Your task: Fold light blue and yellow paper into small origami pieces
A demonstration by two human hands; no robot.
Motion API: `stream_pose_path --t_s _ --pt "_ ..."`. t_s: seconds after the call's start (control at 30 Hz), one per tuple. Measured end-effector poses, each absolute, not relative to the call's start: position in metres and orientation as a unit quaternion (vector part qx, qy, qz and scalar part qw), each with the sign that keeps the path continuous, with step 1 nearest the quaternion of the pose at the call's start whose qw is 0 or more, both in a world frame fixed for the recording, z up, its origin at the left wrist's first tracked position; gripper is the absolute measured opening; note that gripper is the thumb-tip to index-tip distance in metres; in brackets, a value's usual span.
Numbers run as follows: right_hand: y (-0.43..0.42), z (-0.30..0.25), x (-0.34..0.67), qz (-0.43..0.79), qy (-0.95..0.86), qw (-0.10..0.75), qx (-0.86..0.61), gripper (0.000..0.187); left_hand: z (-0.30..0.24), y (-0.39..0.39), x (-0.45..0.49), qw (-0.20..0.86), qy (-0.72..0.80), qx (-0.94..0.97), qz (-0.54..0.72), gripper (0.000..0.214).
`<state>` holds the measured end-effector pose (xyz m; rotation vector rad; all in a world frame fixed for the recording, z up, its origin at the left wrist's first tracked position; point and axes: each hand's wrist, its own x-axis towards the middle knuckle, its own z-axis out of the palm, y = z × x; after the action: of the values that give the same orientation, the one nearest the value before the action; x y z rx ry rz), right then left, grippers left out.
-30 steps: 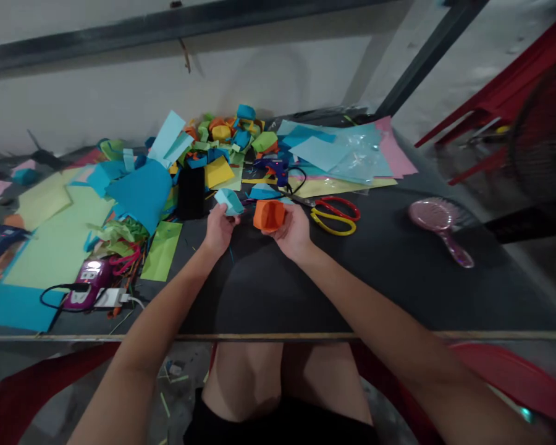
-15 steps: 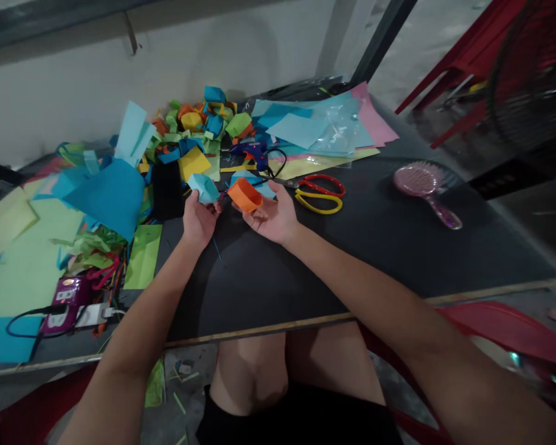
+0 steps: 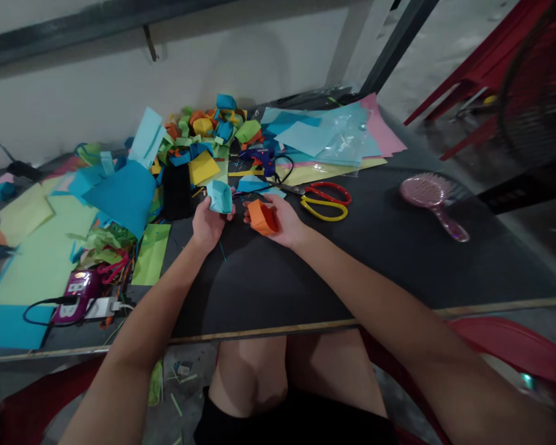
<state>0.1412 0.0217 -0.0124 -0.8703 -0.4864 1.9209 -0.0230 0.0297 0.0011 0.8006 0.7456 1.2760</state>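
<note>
My left hand is closed on a light blue folded paper piece, shaped like a small open box. In my right hand sits an orange folded paper piece, its hollow side turned to the right. The two pieces are apart, with a narrow gap between the hands. Just beyond them lie flat blue paper pieces. Scissors with one red and one yellow handle rest to the right of my right hand. A dark blue glue gun lies behind.
A heap of colourful folded paper pieces stands by the wall. Paper sheets in plastic lie at back right, a pink hairbrush at right. To the left are a blue paper cone, a black phone-like slab and a purple power socket.
Both hands have come slightly nearer to me with their paper pieces. The orange piece has tilted so its hollow faces right, and the gap between the hands is a little wider.
</note>
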Motion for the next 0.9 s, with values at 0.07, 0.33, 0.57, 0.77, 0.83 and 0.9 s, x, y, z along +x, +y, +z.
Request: stream_pose_path --t_s 0.07,0.33,0.57,0.77,0.83,0.9 --pt "0.022 -0.012 0.142 0.773 -0.14 0.472 -0.401 0.04 0.005 0.028 -0.024 0.681 0.333 0.331 0.562 0.043" --pt "0.013 -0.007 0.147 0.778 -0.111 0.569 -0.243 0.054 0.011 0.028 -0.033 0.758 0.278 0.255 0.531 0.066" --pt "0.005 0.003 0.147 0.795 -0.156 0.552 -0.197 0.056 -0.011 0.035 -0.036 0.569 0.357 0.415 0.614 0.068" --pt "0.001 -0.006 0.132 0.759 -0.204 0.568 -0.246 0.05 -0.007 0.015 -0.043 0.142 0.377 0.795 0.453 0.056" --pt "0.002 -0.01 0.129 0.718 -0.243 0.596 -0.266 0.048 -0.002 0.011 -0.042 0.061 0.36 0.836 0.41 0.051" --pt "0.004 -0.012 0.128 0.679 -0.278 0.621 -0.276 0.05 0.001 0.009 -0.04 0.026 0.35 0.848 0.398 0.049"
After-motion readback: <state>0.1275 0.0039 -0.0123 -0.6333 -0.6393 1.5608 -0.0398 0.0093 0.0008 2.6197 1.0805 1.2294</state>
